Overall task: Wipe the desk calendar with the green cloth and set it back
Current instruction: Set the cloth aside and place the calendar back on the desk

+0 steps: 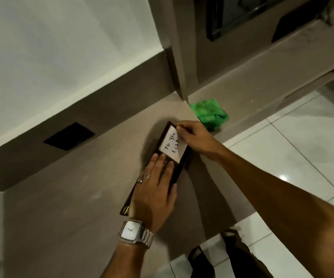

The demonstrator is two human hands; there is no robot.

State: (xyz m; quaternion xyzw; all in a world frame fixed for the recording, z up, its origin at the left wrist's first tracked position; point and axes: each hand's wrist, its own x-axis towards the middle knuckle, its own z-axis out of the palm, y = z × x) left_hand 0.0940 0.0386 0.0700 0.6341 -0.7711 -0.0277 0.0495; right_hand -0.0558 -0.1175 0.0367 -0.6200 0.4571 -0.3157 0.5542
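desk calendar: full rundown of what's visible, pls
The desk calendar is a long, dark brown, wood-look slab lying flat on the beige counter, angled away from the viewer. A white pad reading "To Do List" sits at its far end. The left hand presses flat on its middle; the right hand pinches the pad's far corner. The green cloth lies apart, beyond it.

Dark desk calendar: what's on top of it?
On the dark flat desk calendar: a white "To Do List" card, the flat left hand, right hand fingertips. Its middle is covered.

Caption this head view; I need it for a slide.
Both hands, left hand and right hand, rest on the dark desk calendar; the green cloth lies unused nearby.
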